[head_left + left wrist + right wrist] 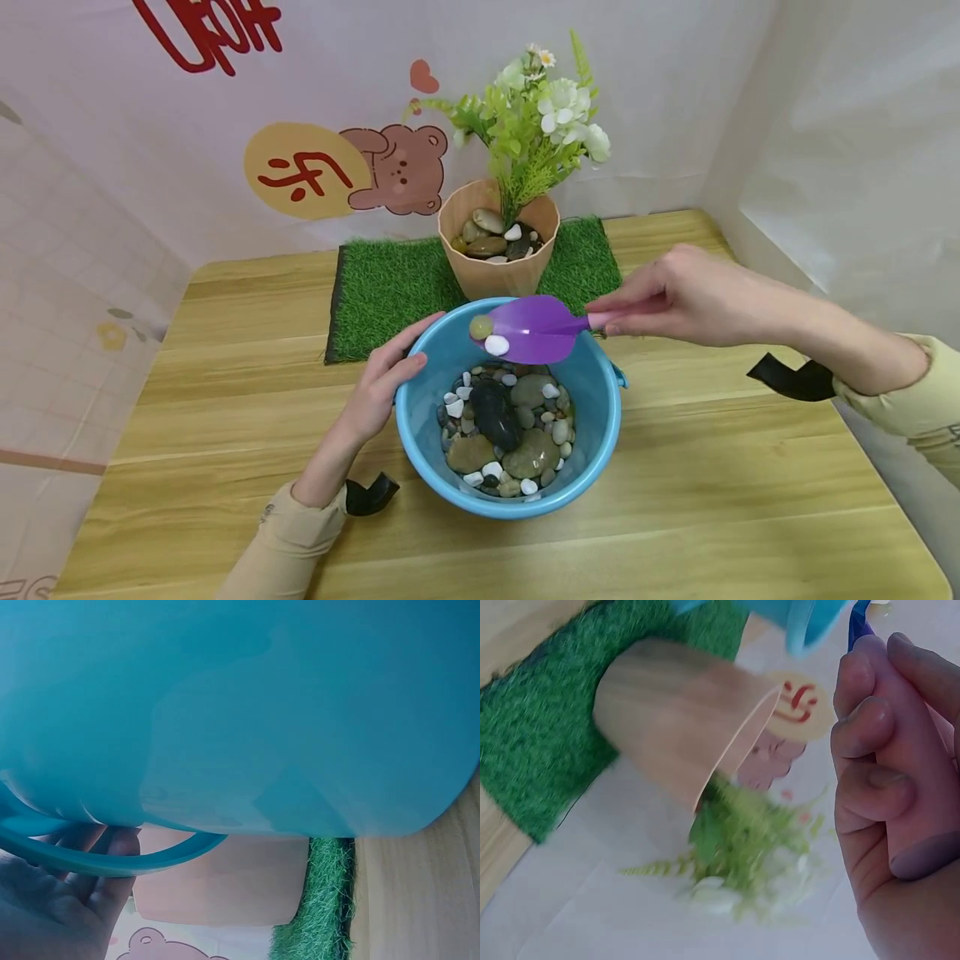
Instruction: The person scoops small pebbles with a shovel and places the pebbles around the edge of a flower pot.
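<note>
A blue bucket [603, 450] stands on the table with wet stones [532, 454] inside, large and small. My left hand [375, 387] grips its left rim; in the left wrist view the fingers [112, 889] sit by the bucket's side and its blue handle [165, 859]. My right hand [697, 296] holds a garden trowel by its pink handle [919, 772]. The trowel's purple blade [536, 329] hangs over the far part of the bucket, below the flowerpot's rim in the head view. On the blade tip lie a yellow-green pebble [481, 327] and a white pebble [497, 345].
Behind the bucket, a peach flowerpot [498, 279] with stones, green leaves and white flowers [562, 108] stands on an artificial grass mat [393, 275]. The wooden table [247, 358] meets a printed wall sheet [660, 100] at the back.
</note>
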The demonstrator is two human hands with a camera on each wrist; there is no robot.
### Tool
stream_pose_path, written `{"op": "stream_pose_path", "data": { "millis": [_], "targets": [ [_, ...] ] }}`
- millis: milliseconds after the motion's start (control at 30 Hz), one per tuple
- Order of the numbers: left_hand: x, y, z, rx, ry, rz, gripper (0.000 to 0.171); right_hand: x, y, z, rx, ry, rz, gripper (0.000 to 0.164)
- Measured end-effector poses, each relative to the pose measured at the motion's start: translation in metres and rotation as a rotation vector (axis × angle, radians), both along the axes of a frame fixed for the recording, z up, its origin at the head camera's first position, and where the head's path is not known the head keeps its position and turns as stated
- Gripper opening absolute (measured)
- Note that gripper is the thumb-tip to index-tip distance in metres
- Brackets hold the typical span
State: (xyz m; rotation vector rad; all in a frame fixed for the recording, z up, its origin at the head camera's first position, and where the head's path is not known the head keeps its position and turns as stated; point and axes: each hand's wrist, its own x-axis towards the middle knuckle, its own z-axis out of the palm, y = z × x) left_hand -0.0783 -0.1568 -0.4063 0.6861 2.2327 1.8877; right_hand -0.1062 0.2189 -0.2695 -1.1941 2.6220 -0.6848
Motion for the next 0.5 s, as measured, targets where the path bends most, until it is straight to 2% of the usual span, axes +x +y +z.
{"op": "stream_pose_path", "data": {
  "millis": [167, 500],
  "targets": [
    [0.0, 0.0, 0.003, 0.008, -0.009, -0.01, 0.056, -0.017, 0.009, 0.006, 0.056, 0.03, -0.129, 0.021],
    [0.003, -0.002, 0.002, 0.007, -0.016, -0.013, 0.056, -0.064, 0.018, 0.005, 0.07, 0.062, -0.258, 0.023]
  ]
}}
